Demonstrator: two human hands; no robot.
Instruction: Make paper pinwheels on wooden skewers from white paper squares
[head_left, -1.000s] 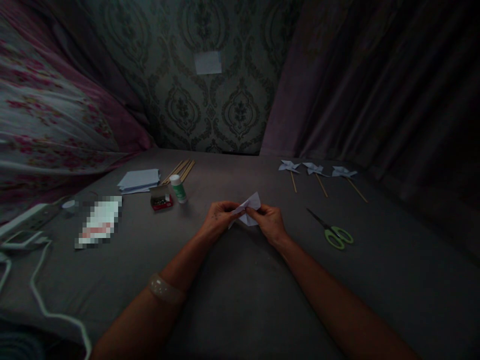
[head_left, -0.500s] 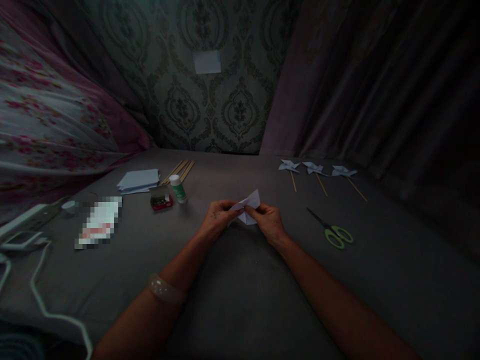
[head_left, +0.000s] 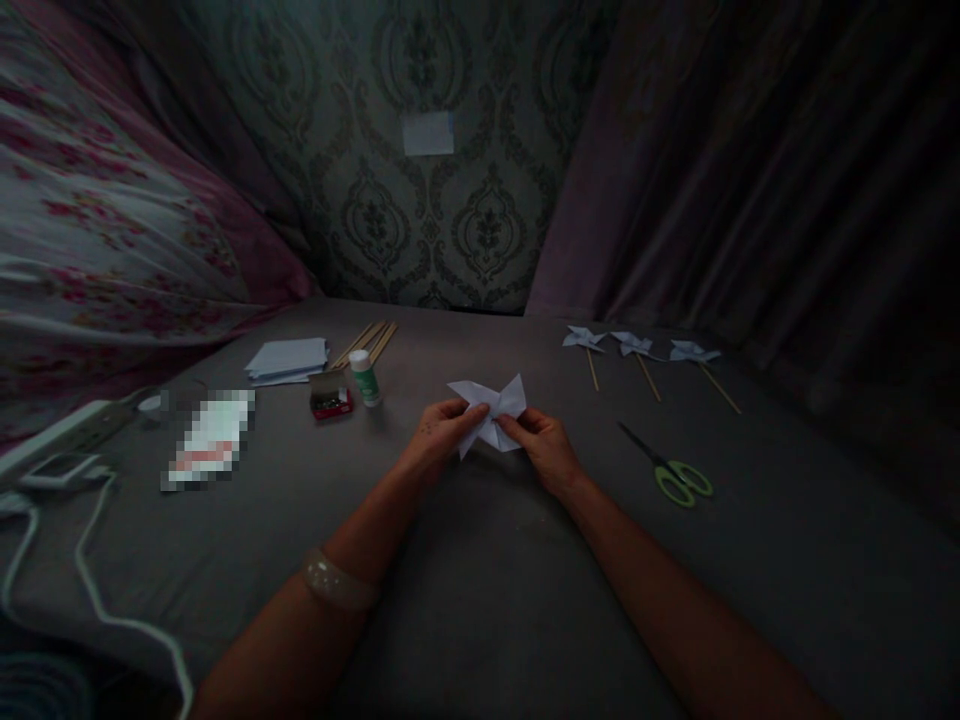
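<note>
A white paper pinwheel (head_left: 492, 432) is held just above the table, its pointed blades facing me. My left hand (head_left: 448, 425) pinches it from the left, thumb on the front near the middle. From the right, my right hand (head_left: 541, 440) grips it with the thumb close to the centre and the fingers behind. No stick shows on this pinwheel. To the right of my hands lie scissors (head_left: 671, 474) with green handles. Three finished-looking pinwheels on sticks (head_left: 634, 345) rest in a row at the back right.
On the left stand a glue bottle (head_left: 365, 378) and a small red box of pins (head_left: 331, 400). Behind them are wooden sticks (head_left: 369, 342) and a stack of white paper (head_left: 289, 358). A power strip (head_left: 64, 440) with white cables lies at the far left.
The pinwheel has been turned to face me, so several blades now show spread out. Both hands still hold it, thumbs on its front. The whole view has shifted slightly.
</note>
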